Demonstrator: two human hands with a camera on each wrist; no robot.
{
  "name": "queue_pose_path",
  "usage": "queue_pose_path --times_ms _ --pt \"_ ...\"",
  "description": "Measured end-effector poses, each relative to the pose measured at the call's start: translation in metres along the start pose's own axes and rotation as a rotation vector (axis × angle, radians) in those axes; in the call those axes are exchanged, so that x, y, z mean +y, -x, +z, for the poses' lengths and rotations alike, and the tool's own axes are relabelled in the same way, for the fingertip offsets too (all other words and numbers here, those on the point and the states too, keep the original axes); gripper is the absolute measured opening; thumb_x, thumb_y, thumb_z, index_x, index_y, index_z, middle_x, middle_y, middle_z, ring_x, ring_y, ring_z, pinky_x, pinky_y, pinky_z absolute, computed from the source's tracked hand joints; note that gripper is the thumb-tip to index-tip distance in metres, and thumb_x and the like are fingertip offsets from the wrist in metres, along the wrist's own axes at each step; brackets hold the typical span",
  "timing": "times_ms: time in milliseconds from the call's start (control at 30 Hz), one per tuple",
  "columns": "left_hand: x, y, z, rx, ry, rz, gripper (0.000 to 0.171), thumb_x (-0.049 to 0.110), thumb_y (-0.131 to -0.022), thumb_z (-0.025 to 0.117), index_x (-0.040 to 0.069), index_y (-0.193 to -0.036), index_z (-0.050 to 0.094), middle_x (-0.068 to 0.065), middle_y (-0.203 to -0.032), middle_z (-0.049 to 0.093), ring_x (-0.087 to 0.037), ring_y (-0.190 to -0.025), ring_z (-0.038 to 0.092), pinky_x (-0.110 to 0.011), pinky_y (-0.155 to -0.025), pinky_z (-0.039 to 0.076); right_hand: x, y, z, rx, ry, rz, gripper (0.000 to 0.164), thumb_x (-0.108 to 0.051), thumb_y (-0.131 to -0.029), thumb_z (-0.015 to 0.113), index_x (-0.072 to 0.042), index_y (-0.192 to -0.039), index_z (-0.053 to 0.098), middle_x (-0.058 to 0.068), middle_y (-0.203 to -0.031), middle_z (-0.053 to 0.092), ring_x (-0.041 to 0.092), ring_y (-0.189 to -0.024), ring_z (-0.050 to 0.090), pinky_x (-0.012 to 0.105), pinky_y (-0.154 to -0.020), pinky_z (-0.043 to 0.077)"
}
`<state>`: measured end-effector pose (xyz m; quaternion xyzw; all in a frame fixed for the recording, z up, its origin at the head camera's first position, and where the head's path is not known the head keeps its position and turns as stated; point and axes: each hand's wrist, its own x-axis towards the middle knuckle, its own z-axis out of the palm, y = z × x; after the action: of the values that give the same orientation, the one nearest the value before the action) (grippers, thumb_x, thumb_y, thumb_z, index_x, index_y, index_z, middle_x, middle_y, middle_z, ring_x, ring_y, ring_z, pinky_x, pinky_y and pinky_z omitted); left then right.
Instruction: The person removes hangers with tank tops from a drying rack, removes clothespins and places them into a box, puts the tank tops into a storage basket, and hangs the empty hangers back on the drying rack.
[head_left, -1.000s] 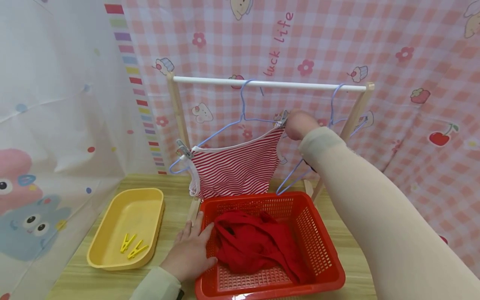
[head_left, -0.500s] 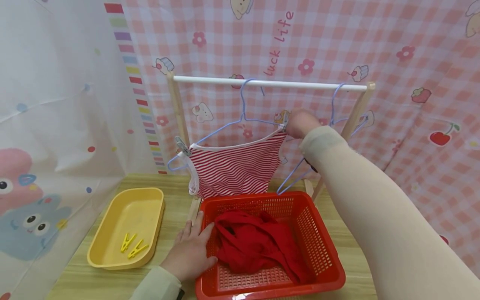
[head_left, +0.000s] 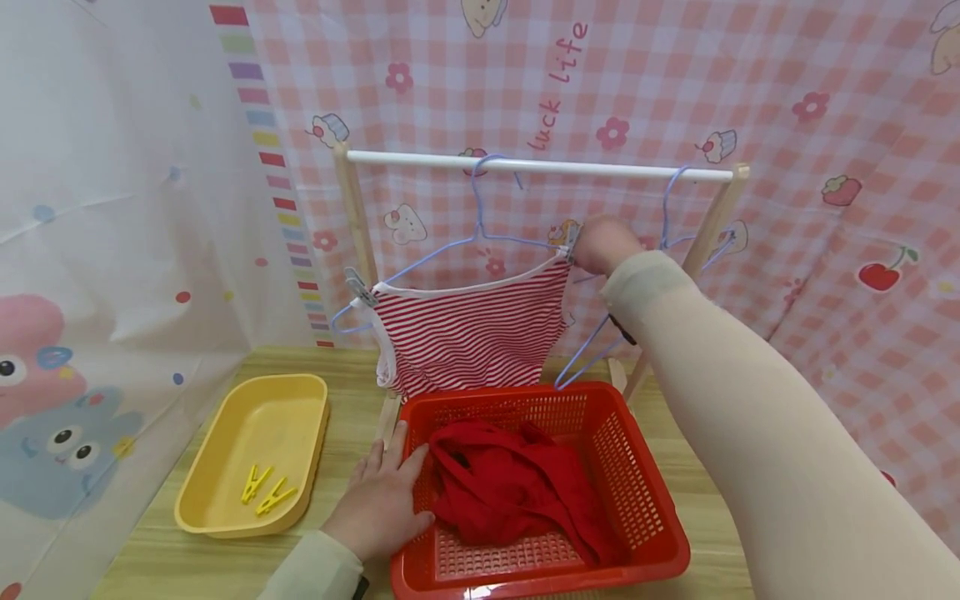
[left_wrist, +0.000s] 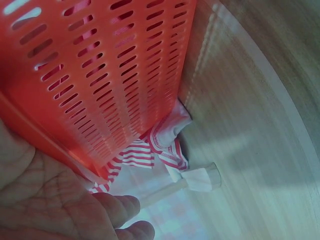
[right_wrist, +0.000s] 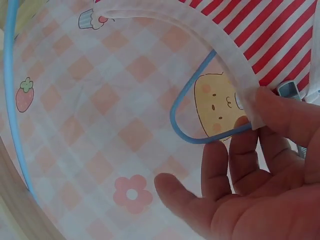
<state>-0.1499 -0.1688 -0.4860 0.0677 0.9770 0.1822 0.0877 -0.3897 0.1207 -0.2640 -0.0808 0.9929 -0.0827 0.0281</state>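
A red-and-white striped tank top (head_left: 472, 325) with white trim hangs on a blue wire hanger (head_left: 438, 250). Grey clips hold it at both shoulders, the left clip (head_left: 362, 287) in plain sight. At its right shoulder, my right hand (head_left: 609, 246) pinches the white trim (right_wrist: 235, 75) together with the hanger's end, thumb in front and fingers behind, as the right wrist view shows. Beside that thumb is the other clip (right_wrist: 288, 90). My left hand (head_left: 382, 504) rests with spread fingers on the left rim of a red basket (head_left: 652, 492), which contains a crumpled red cloth garment (head_left: 502, 492).
The hanger's hook is over the white rod (head_left: 600, 168) of a wooden-legged rack. Another blue hanger (head_left: 581, 358) hangs at the rod's right, partly behind my forearm. Left of the basket, a yellow tray (head_left: 273, 408) holds yellow clothespins (head_left: 255, 485). Patterned curtains enclose the table (head_left: 153, 558).
The hanger's hook has slid slightly left along the rod, and the tank top's left shoulder has shifted left and up. My right hand keeps its hold; my left hand has stayed put.
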Motion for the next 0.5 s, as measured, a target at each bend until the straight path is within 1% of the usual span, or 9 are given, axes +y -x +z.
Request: queue_pose_path --times_ms 67,200,300,333,433,500 --pt "-0.0002 -0.0002 0.0001 0.0 -0.001 0.0 0.087 0.037 -0.085 0.083 0.011 -0.159 0.045 -0.02 -0.176 0.013 -0.059 -0.155 0.021 -0.074 -0.122 0.024 0.0001 0.0007 -0.0008 0.012 0.004 -0.008 0.028 -0.012 -0.096 0.051 0.009 -0.107 0.066 0.029 -0.124 0.066 0.039 -0.108 0.064 0.052 -0.104 0.053" --pt "0.0 -0.0002 0.0001 -0.001 -0.001 -0.002 0.087 0.037 -0.085 0.083 0.011 -0.159 0.045 -0.02 -0.176 0.012 -0.059 -0.155 0.021 -0.074 -0.122 0.024 -0.0025 0.0035 -0.0022 0.037 -0.045 0.003 0.043 -0.027 -0.105 0.049 0.011 -0.116 0.066 0.031 -0.13 0.063 0.043 -0.115 0.063 0.053 -0.107 0.051" --pt "-0.0005 -0.0011 0.0011 -0.005 -0.007 -0.004 0.087 0.038 -0.085 0.083 0.012 -0.159 0.045 -0.019 -0.176 0.012 -0.059 -0.155 0.021 -0.075 -0.121 0.024 -0.0048 0.0058 -0.0029 0.054 -0.078 0.022 0.053 -0.037 -0.109 0.044 0.009 -0.117 0.068 0.03 -0.13 0.063 0.041 -0.111 0.062 0.054 -0.104 0.052" --pt "-0.0007 -0.0015 0.0014 -0.007 -0.008 -0.005 0.088 0.038 -0.085 0.083 0.012 -0.16 0.045 -0.019 -0.176 0.011 -0.059 -0.155 0.021 -0.075 -0.121 0.024 -0.0054 0.0062 -0.0032 0.051 -0.073 0.027 0.055 -0.039 -0.109 0.042 0.008 -0.116 0.069 0.029 -0.13 0.063 0.04 -0.109 0.061 0.053 -0.101 0.053" --pt "-0.0017 -0.0024 0.0027 -0.009 -0.009 -0.006 0.088 0.039 -0.086 0.083 0.012 -0.16 0.044 -0.019 -0.176 0.011 -0.059 -0.155 0.021 -0.075 -0.121 0.025 -0.0063 0.0076 -0.0045 0.041 -0.059 0.03 0.054 -0.041 -0.11 0.043 0.005 -0.111 0.071 0.027 -0.125 0.065 0.037 -0.101 0.06 0.052 -0.095 0.054" --pt "-0.0017 -0.0024 0.003 -0.008 -0.007 -0.005 0.088 0.038 -0.085 0.083 0.012 -0.16 0.045 -0.019 -0.176 0.011 -0.059 -0.155 0.021 -0.076 -0.12 0.025 -0.0072 0.0087 -0.0059 0.028 -0.045 0.027 0.052 -0.04 -0.11 0.043 0.004 -0.11 0.071 0.025 -0.123 0.065 0.035 -0.098 0.059 0.05 -0.092 0.054"
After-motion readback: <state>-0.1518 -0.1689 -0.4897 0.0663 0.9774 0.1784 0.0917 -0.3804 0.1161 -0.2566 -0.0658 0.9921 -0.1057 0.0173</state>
